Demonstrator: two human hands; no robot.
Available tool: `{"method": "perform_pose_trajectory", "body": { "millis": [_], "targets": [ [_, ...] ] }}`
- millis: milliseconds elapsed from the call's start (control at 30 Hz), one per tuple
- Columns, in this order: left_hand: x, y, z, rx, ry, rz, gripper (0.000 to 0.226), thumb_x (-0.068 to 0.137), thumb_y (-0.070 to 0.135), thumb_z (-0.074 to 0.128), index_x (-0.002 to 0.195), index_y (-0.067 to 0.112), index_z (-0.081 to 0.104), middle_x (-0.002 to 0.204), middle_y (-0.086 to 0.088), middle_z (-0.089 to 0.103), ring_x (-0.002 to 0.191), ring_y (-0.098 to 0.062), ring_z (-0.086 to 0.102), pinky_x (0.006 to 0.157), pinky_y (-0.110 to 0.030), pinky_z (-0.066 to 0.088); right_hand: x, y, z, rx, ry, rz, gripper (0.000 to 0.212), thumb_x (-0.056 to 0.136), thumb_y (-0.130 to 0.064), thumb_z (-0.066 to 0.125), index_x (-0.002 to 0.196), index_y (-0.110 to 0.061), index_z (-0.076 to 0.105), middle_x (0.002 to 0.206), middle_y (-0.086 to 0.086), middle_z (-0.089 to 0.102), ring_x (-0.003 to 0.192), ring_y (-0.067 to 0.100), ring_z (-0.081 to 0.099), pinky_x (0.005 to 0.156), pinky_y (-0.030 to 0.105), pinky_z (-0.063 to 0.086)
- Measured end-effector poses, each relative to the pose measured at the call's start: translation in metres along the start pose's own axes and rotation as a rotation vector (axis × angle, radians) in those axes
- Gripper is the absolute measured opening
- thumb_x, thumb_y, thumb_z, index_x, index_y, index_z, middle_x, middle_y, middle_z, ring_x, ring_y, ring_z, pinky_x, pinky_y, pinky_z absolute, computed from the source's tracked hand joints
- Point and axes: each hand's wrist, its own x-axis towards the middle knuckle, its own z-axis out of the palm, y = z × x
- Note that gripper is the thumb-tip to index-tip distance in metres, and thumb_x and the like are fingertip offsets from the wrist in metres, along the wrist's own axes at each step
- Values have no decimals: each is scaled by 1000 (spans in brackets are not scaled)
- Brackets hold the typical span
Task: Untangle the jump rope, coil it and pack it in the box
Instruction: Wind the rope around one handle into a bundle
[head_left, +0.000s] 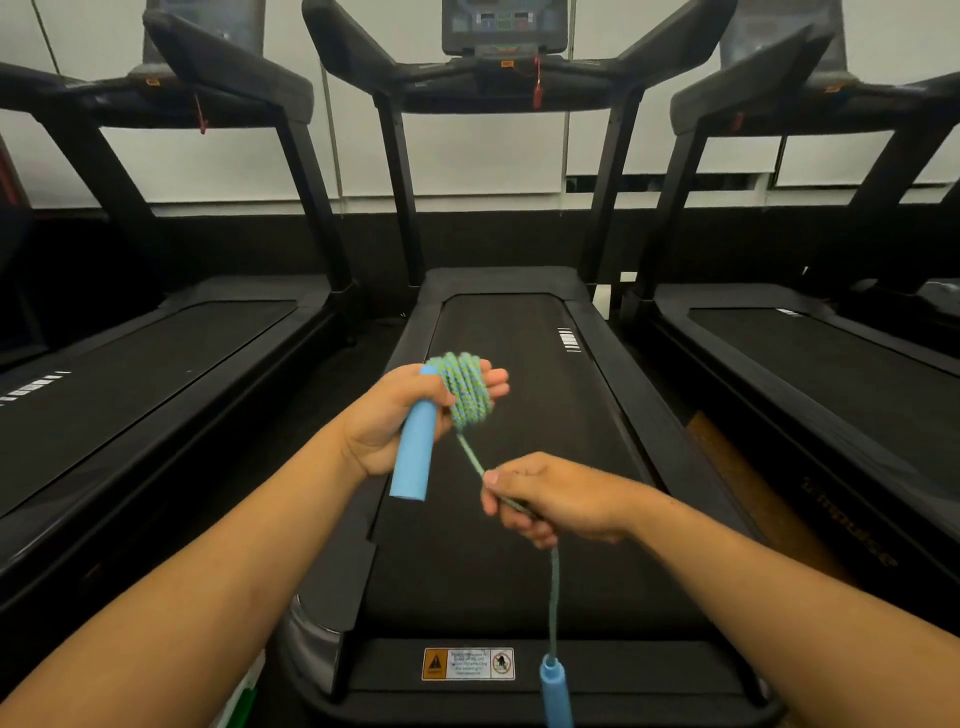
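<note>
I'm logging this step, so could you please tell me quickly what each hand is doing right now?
Left hand: closed on the blue handle, rope coil wrapped around its fingers.
Right hand: closed, pinching the rope strand.

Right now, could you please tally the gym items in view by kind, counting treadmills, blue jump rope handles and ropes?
Treadmills: 3, with the middle treadmill under the hands
Blue foam handles: 2, one in the left hand, one dangling
Green-blue rope: 1, pinched by the right hand
Total: 6
</note>
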Motion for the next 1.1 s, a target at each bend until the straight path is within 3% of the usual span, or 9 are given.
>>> {"method": "perform_pose_trajectory", "body": {
  "millis": [233, 367, 500, 567, 633, 700, 733, 867, 1100],
  "targets": [
    [-6, -16, -13, 514, 132, -144, 43, 81, -21, 41, 117, -9, 61, 100, -9, 79, 91, -13, 75, 77, -19, 57, -15, -44, -20, -5, 160, -184, 25, 106, -19, 45, 86, -10, 57, 57, -2, 39, 47, 11, 28, 47, 26, 24],
    [-15, -15, 3, 635, -98, -323, 60, 71, -13, 46, 131, -9, 56, 129, -20, 68, 124, -30, 64, 104, -35, 51, -14, -43, -46, 53, 396, -266, 28, 106, -21, 47, 81, -11, 55, 55, -3, 38, 45, 10, 27, 47, 26, 22],
    [-18, -16, 29, 635, -375, -331, 61, 74, -13, 49, 135, -16, 49, 137, -33, 57, 132, -46, 53, 116, -51, 36, -2, -20, -58, 104, 490, -246, 29, 106, -27, 49, 80, -13, 54, 55, -5, 36, 44, 8, 26, 45, 24, 21],
    [-19, -11, 36, 573, -348, -263, 61, 73, -7, 57, 132, -20, 49, 131, -42, 54, 126, -59, 51, 115, -62, 34, 1, -8, -56, 126, 447, -239, 30, 105, -30, 51, 81, -13, 56, 56, -4, 35, 45, 9, 27, 45, 23, 25],
    [-19, -4, 40, 469, -302, -219, 52, 70, -4, 62, 120, -18, 57, 112, -38, 62, 98, -53, 64, 89, -45, 58, 5, 2, -48, 192, 377, -239, 31, 106, -24, 49, 79, -12, 57, 54, -5, 39, 45, 10, 33, 50, 27, 32],
    [-20, 3, 40, 392, -202, -141, 39, 72, -7, 57, 109, -11, 68, 99, -26, 66, 73, -31, 66, 52, -20, 52, 8, 11, -34, 220, 334, -186, 35, 107, -12, 43, 76, -16, 59, 54, -7, 41, 47, 8, 33, 52, 26, 29],
    [-20, 6, 40, 333, -188, -90, 40, 76, -11, 49, 107, -4, 74, 99, -22, 71, 73, -26, 70, 52, -18, 51, 10, 15, -28, 216, 304, -157, 33, 107, -13, 43, 78, -16, 58, 56, -6, 40, 47, 8, 31, 50, 26, 26],
    [-12, 15, 26, 34, -145, 100, 61, 74, -13, 41, 133, -10, 55, 137, -30, 58, 129, -40, 58, 107, -42, 49, 15, 26, -4, 191, 129, -89, 28, 108, -26, 45, 86, -12, 55, 58, -1, 39, 46, 10, 32, 45, 22, 30],
    [-1, 9, -8, 151, 186, 192, 63, 68, -9, 47, 131, -10, 53, 133, -26, 63, 126, -35, 62, 107, -37, 50, 0, -3, 18, 76, -37, 36, 11, 104, -15, 51, 98, -9, 58, 67, 6, 54, 53, 20, 60, 53, 32, 55]
  ]
}}
